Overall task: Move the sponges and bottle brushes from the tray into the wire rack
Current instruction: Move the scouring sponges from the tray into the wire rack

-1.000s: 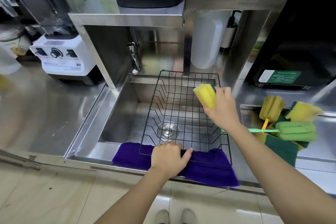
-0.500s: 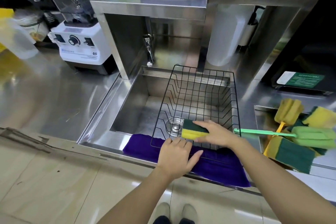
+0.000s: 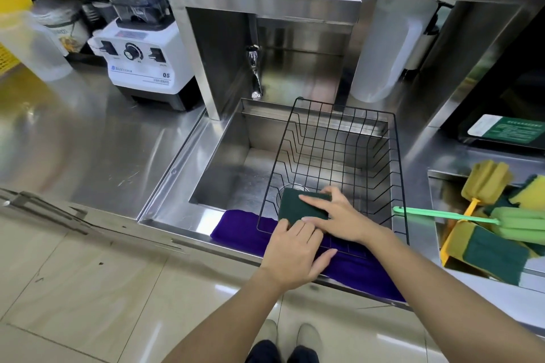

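Note:
A black wire rack [image 3: 339, 156] sits across the steel sink. Inside its near left corner lies a sponge [image 3: 292, 206], green scouring side up. My right hand [image 3: 336, 215] lies flat on it, fingers still around its edges. My left hand [image 3: 295, 250] rests on the rack's front rim, over the purple cloth. At the right, the steel tray [image 3: 436, 183] holds more yellow-and-green sponges [image 3: 489, 253], a green brush [image 3: 519, 222] with a long green handle, and a yellow foam brush [image 3: 486, 180].
A purple cloth [image 3: 236, 230] drapes over the sink's front edge. A tap [image 3: 255, 74] hangs above the sink's back left. A white blender [image 3: 141, 65] stands on the counter to the left, with a clear jug beside it. A white bottle [image 3: 383, 50] stands behind the rack.
My right hand carried the sponge down from above the rack's right rim into the rack's near left corner and turned it green side up. My left hand stayed on the front rim.

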A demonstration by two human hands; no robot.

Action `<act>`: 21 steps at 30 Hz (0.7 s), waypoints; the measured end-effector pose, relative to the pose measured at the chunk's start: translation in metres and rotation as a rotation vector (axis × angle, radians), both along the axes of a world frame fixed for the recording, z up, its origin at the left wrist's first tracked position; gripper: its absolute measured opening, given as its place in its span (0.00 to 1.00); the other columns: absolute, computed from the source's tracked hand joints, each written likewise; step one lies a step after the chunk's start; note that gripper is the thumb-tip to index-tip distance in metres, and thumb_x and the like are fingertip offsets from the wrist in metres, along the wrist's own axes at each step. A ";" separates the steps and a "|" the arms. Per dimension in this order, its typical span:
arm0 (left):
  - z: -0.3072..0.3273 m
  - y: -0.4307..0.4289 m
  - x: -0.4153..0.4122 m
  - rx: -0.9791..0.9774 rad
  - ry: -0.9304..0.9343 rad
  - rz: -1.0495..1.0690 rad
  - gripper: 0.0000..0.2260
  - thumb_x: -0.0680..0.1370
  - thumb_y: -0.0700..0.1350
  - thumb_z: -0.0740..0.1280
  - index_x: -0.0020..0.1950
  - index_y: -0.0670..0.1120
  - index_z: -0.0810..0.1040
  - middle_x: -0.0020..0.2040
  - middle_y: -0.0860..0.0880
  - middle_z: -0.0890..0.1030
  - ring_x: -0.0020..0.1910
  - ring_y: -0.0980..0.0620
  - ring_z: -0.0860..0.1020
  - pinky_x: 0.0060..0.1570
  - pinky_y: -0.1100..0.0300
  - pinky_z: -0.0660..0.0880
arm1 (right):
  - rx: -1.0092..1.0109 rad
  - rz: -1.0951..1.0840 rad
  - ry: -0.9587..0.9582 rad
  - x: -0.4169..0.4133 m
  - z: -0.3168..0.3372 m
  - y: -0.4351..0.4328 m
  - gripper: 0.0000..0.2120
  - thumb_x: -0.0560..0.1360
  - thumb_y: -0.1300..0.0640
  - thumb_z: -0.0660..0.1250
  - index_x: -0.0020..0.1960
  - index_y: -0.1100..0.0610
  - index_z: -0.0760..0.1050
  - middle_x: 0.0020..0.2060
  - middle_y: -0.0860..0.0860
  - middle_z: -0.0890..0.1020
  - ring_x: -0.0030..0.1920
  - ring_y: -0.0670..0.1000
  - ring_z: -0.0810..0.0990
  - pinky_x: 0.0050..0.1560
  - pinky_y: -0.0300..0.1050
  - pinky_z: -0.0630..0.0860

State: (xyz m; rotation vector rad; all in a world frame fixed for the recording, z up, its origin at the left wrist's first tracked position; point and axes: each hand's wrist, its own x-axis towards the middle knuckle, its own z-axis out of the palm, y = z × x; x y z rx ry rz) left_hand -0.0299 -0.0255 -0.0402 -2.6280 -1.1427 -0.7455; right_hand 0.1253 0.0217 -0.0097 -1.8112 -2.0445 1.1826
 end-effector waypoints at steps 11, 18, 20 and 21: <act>0.004 -0.003 0.001 -0.078 0.001 -0.012 0.18 0.79 0.56 0.59 0.45 0.43 0.77 0.39 0.47 0.77 0.39 0.47 0.73 0.41 0.54 0.68 | -0.037 0.005 0.012 0.003 0.007 0.003 0.23 0.76 0.56 0.65 0.70 0.48 0.67 0.65 0.53 0.68 0.66 0.52 0.66 0.63 0.40 0.63; 0.010 -0.014 0.036 -0.156 0.090 -0.091 0.22 0.77 0.59 0.59 0.56 0.41 0.77 0.49 0.45 0.79 0.48 0.46 0.76 0.50 0.52 0.69 | 0.129 -0.193 -0.055 0.026 0.026 -0.013 0.21 0.77 0.56 0.63 0.70 0.53 0.68 0.65 0.52 0.71 0.65 0.51 0.70 0.68 0.46 0.67; 0.013 -0.016 0.052 -0.171 0.126 -0.130 0.23 0.77 0.59 0.58 0.56 0.42 0.76 0.49 0.45 0.79 0.46 0.46 0.75 0.49 0.52 0.69 | 0.226 -0.301 -0.069 0.043 0.032 -0.018 0.18 0.77 0.56 0.62 0.67 0.56 0.70 0.61 0.54 0.74 0.60 0.53 0.74 0.65 0.50 0.70; 0.014 -0.017 0.060 -0.179 0.145 -0.147 0.23 0.76 0.60 0.58 0.55 0.42 0.76 0.48 0.45 0.79 0.44 0.46 0.75 0.47 0.52 0.69 | 0.278 -0.362 -0.074 0.053 0.034 -0.022 0.17 0.77 0.57 0.62 0.66 0.57 0.72 0.59 0.55 0.75 0.58 0.54 0.75 0.63 0.51 0.71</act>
